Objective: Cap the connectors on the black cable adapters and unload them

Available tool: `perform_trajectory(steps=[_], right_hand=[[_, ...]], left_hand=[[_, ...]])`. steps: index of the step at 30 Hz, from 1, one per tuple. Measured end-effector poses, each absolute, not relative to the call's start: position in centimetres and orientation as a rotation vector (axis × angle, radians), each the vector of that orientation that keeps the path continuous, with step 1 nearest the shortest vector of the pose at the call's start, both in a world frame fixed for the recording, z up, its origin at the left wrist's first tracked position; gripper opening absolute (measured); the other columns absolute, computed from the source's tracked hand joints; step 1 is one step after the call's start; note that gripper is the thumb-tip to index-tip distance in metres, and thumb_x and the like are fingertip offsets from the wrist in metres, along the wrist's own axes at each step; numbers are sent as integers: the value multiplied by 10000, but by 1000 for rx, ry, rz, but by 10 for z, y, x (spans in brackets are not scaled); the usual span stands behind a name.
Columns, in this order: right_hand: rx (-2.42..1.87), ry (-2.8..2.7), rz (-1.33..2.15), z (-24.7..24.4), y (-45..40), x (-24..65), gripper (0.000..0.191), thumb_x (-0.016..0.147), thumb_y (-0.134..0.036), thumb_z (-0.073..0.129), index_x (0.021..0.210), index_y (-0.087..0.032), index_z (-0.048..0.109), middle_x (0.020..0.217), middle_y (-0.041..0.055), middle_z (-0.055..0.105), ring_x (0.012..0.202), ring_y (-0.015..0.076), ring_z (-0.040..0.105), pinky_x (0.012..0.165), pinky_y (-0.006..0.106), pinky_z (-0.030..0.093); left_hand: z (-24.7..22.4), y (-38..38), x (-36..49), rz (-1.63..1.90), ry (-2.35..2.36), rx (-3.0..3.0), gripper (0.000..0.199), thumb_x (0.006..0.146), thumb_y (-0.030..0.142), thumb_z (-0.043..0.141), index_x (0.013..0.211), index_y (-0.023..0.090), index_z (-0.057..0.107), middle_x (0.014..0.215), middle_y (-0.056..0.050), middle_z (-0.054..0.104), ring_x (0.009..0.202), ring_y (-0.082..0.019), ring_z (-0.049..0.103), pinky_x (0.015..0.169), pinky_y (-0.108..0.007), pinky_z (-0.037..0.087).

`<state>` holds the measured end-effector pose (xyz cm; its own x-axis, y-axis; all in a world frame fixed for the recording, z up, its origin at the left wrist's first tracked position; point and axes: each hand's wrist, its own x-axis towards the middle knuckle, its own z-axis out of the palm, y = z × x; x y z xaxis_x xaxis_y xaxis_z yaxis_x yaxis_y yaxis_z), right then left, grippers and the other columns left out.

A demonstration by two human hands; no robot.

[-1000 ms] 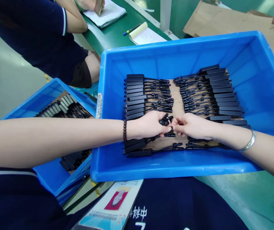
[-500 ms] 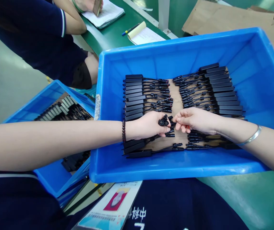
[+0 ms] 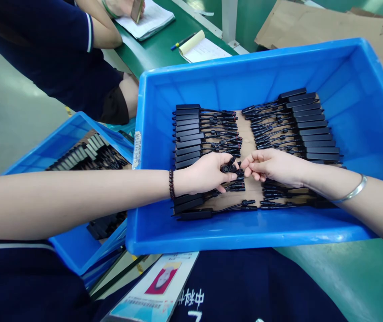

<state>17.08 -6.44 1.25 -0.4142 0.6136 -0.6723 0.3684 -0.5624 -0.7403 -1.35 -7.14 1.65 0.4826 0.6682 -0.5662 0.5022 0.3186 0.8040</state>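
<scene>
A blue plastic crate [image 3: 258, 237] holds two rows of black cable devices, flat boxes with short leads and plugs. The left row [image 3: 187, 138] and the right row [image 3: 313, 127] have their leads turned toward the middle. My left hand [image 3: 208, 173] is closed around several small black connector caps [image 3: 228, 167] over the left row. Close to its fingertips, my right hand [image 3: 267, 166] is pinched at a small black piece, mostly covered by the fingers, so I cannot make out what it is. Cardboard [image 3: 247, 152] lines the crate floor between the rows.
Lower left stands another blue crate [image 3: 72, 250] with more black devices. Behind is a green table [image 3: 147, 56] with papers [image 3: 144, 20], a notepad [image 3: 204, 48] and a pen [image 3: 183, 40]. A co-worker's arm [image 3: 106, 33] rests there. Cardboard sheets [image 3: 328, 31] lie at the back right.
My right hand has shifted slightly left, nearer the left hand's fingertips. The left hand has turned a little and the caps in it have shifted.
</scene>
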Motion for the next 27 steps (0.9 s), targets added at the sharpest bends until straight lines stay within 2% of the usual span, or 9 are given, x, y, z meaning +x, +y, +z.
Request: perform_trajectory(steps=[4, 8, 11, 15, 18, 24, 27], right_hand=[[-1529, -1408, 2096, 10, -66, 172, 90, 896, -121, 435, 816, -145, 467, 761, 39, 632, 533, 60, 501, 485, 175, 378], [-1572, -1582, 1982, 7, -67, 175, 172, 877, -252, 529, 750, -136, 518, 650, -8, 549, 519, 47, 439, 479, 164, 339], [-1589, -1582, 1922, 6, -66, 176, 130, 857, -225, 535, 779, -133, 584, 623, -24, 493, 515, 44, 392, 480, 165, 314], [-1561, -1459, 1979, 9, -65, 174, 100, 818, -142, 515, 825, -121, 613, 718, 9, 559, 562, 51, 432, 511, 168, 344], [-1557, -1503, 1960, 11, -65, 174, 127, 765, -130, 556, 859, -122, 641, 718, 16, 585, 577, 60, 459, 535, 174, 371], [-1557, -1600, 1891, 10, -66, 174, 154, 795, -227, 556, 823, -121, 663, 732, 33, 617, 581, 72, 485, 558, 195, 404], [-1608, -1751, 1755, 10, -65, 176, 214, 794, -277, 570, 891, -138, 700, 708, 19, 617, 567, 78, 472, 549, 205, 390]], left_hand=[[19, -71, -12, 149, 1162, 1294, 168, 776, 117, 596, 924, 149, 525, 829, -9, 572, 689, -99, 595, 551, -278, 601], [18, -72, -10, 178, 1147, 1254, 153, 795, 71, 556, 916, 148, 505, 850, -8, 575, 686, -86, 614, 606, -271, 594], [15, -71, -11, 156, 1166, 1342, 149, 809, 80, 546, 936, 148, 505, 844, -7, 588, 658, -76, 623, 632, -241, 566], [16, -70, -12, 120, 1153, 1414, 140, 815, 162, 577, 936, 150, 508, 768, 2, 599, 625, -83, 616, 618, -223, 533], [18, -70, -11, 133, 1154, 1366, 89, 831, 176, 550, 899, 147, 502, 709, 7, 590, 565, -77, 584, 571, -218, 519], [17, -69, -10, 183, 1167, 1337, 121, 804, 119, 559, 912, 147, 512, 648, 18, 570, 511, -69, 556, 514, -192, 489], [15, -70, -11, 198, 1176, 1351, 130, 796, 115, 566, 909, 149, 510, 622, 21, 562, 506, -75, 555, 505, -196, 489]])
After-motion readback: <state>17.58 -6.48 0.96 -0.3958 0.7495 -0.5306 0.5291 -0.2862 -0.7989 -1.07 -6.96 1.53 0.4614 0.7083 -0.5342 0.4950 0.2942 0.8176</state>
